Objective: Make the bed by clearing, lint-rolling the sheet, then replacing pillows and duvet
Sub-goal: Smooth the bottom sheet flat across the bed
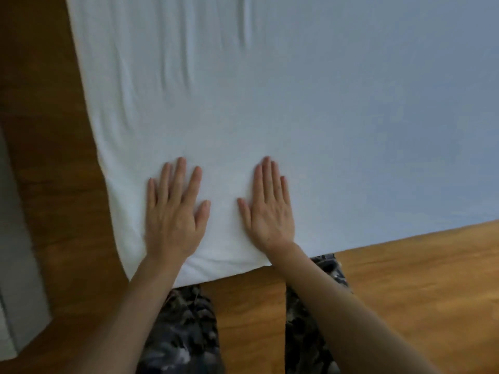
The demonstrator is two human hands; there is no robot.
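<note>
At bed's near corner, left hand and right hand lay flat, fingers straight, smoothing sheet; pillows, duvet likely next.

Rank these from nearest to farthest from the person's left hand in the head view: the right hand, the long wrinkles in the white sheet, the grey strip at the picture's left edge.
Measured from the left hand, flat on the white sheet:
1. Right hand, just beside it, also flat on the sheet.
2. Long wrinkles, farther up the sheet.
3. Grey strip, across the brown wooden floor at the left edge.
</note>
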